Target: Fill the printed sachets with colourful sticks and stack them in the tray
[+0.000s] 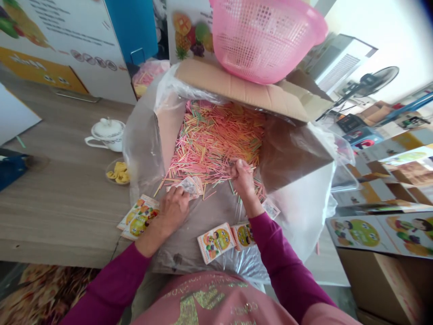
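Observation:
Thin pink, yellow and green sticks lie heaped in a plastic-lined cardboard box tipped toward me. My left hand is at the heap's near left edge, its curled fingers closed on a small printed packet. My right hand is closed at the near right of the heap, thumb pressed to the fingers, seemingly round some sticks, though the fingers mostly hide them. Beside my left wrist are printed packets. Another packet lies on the plastic, overlapping one near my right forearm.
A pink basket stands on the box's back flap. Left of the box are a lidded white cup and a small dish of yellow pieces. Clear plastic lining spreads over the table. Cartons stand at right.

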The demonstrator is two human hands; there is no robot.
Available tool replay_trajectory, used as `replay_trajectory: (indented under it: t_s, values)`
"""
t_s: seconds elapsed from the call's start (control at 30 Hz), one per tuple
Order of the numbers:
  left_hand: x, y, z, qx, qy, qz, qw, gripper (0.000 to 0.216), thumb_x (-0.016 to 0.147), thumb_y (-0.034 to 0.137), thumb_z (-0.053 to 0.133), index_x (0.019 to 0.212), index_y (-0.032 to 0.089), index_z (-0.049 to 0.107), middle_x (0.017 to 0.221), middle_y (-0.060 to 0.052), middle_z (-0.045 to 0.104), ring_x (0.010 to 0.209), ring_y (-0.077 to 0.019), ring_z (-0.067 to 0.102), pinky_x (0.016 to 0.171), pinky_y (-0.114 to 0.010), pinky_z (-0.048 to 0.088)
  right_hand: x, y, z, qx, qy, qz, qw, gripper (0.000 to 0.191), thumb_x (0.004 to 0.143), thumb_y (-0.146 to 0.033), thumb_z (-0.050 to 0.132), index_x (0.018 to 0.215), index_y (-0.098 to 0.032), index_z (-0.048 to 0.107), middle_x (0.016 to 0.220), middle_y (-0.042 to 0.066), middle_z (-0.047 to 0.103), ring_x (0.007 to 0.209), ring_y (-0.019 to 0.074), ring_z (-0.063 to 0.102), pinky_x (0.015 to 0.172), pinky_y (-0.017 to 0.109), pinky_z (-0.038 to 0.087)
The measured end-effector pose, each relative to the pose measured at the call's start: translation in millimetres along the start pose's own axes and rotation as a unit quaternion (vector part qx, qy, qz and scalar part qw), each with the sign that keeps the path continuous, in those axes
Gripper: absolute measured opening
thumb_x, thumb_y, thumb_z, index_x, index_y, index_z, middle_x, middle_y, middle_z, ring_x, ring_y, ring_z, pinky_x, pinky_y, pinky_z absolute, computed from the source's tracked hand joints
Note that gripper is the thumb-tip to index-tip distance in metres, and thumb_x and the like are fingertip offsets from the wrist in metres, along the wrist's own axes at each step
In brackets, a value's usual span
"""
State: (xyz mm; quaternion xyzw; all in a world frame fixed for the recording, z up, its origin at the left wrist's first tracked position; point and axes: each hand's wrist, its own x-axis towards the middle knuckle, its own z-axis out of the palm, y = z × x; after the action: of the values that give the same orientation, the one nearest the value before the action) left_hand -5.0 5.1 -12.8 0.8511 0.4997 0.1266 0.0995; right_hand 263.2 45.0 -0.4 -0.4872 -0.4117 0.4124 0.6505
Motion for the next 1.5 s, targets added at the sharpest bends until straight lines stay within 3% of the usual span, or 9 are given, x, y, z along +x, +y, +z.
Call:
replay_trajectory:
  t_s: [0.13, 0.3, 0.53, 0.73, 0.87, 0.97, 1.23, 1.33, 1.5]
  values:
    - [6.6, -11.8, 7.9, -0.145, 0.104, -0.021, 0.984, 0.016, 0.086, 0.017, 0.066, 0.071, 0.022, 0.071, 0.086, -0.008, 0.073, 0.091, -0.0252, 0.068, 0.083, -0.036, 0.054, -6.4, -16.1, 6.3, 0.11, 0.031, 0.036, 0.993, 0.048, 0.082, -0.074, 0.078, 0.092, -0.028, 0.069, 0.049, -0.014, 0.021, 0.043, 0.0112, 0.032, 0.059, 0.027, 0.05]
    - [10.0, -7.2, 12.1, -0.369, 0.188, -0.04, 0.909, 0.025, 0.082, 0.038, 0.084, 0.067, 0.022, 0.071, 0.071, 0.0, 0.068, 0.068, -0.0161, 0.062, 0.066, -0.029, 0.048, -27.0, -40.7, 32.4, 0.099, -0.018, 0.051, 0.994, 0.063, 0.091, -0.088, 0.056, 0.09, -0.027, 0.072, 0.047, -0.011, 0.022, 0.049, 0.0157, 0.047, 0.075, 0.037, 0.06]
    - [19.0, 17.5, 3.7, -0.485, 0.16, -0.035, 0.859, 0.023, 0.08, 0.036, 0.088, 0.067, 0.021, 0.076, 0.068, 0.001, 0.068, 0.065, -0.0142, 0.059, 0.065, -0.028, 0.047, -41.2, -50.6, 69.4, 0.052, -0.085, 0.042, 0.994, 0.08, 0.09, -0.097, 0.038, 0.074, -0.026, 0.073, 0.045, -0.007, 0.029, 0.057, 0.0195, 0.061, 0.074, 0.036, 0.06]
    - [22.6, 29.7, 3.2, -0.517, 0.142, -0.051, 0.843, 0.035, 0.081, 0.045, 0.088, 0.062, 0.02, 0.071, 0.063, 0.003, 0.063, 0.064, -0.0136, 0.056, 0.063, -0.027, 0.046, -52.8, -40.2, 65.1, -0.03, -0.124, 0.034, 0.991, 0.081, 0.095, -0.092, 0.036, 0.088, -0.024, 0.08, 0.061, 0.001, 0.064, 0.053, 0.0158, 0.056, 0.058, 0.031, 0.053]
    - [24.7, 34.0, 9.1, -0.523, 0.137, -0.031, 0.841, 0.038, 0.082, 0.048, 0.087, 0.063, 0.021, 0.07, 0.065, 0.002, 0.064, 0.064, -0.0136, 0.056, 0.064, -0.028, 0.046, -57.1, -40.3, 58.3, -0.066, -0.155, -0.02, 0.985, 0.073, 0.1, -0.085, 0.039, 0.094, -0.026, 0.083, 0.09, 0.006, 0.078, 0.092, 0.0217, 0.075, 0.089, 0.035, 0.059]
    - [28.4, 32.5, 16.3, -0.521, 0.152, -0.006, 0.84, 0.033, 0.082, 0.047, 0.088, 0.066, 0.022, 0.073, 0.069, 0.0, 0.068, 0.068, -0.0157, 0.062, 0.068, -0.03, 0.05, -57.3, -43.7, 52.9, -0.084, -0.189, -0.053, 0.977, 0.067, 0.104, -0.079, 0.042, 0.097, -0.027, 0.084, 0.116, 0.006, 0.079, 0.119, 0.0234, 0.071, 0.112, 0.038, 0.052]
    - [42.7, 38.8, 11.5, -0.566, 0.126, 0.024, 0.815, 0.018, 0.084, 0.041, 0.086, 0.084, 0.024, 0.084, 0.095, -0.006, 0.08, 0.09, -0.0225, 0.073, 0.081, -0.035, 0.059, -48.4, -56.0, 40.7, -0.136, -0.292, -0.044, 0.946, 0.062, 0.099, -0.08, 0.052, 0.102, -0.028, 0.086, 0.118, 0.008, 0.079, 0.12, 0.0276, 0.069, 0.115, 0.044, 0.05]
    - [51.0, 47.1, 12.1, -0.609, 0.105, 0.026, 0.786, 0.019, 0.082, 0.041, 0.088, 0.083, 0.023, 0.084, 0.092, -0.006, 0.081, 0.085, -0.0223, 0.074, 0.079, -0.035, 0.06, -46.2, -55.1, 41.8, -0.102, -0.264, -0.007, 0.959, 0.062, 0.092, -0.082, 0.062, 0.108, -0.028, 0.086, 0.114, 0.008, 0.08, 0.112, 0.0282, 0.072, 0.108, 0.044, 0.055]
    - [57.7, 60.2, 20.0, -0.645, 0.058, 0.006, 0.762, 0.023, 0.077, 0.041, 0.091, 0.085, 0.021, 0.083, 0.096, -0.008, 0.081, 0.09, -0.0242, 0.075, 0.083, -0.038, 0.061, -44.9, -42.5, 48.4, -0.033, -0.12, 0.062, 0.99, 0.074, 0.096, -0.087, 0.045, 0.099, -0.024, 0.085, 0.108, 0.011, 0.082, 0.094, 0.0238, 0.075, 0.093, 0.038, 0.061]
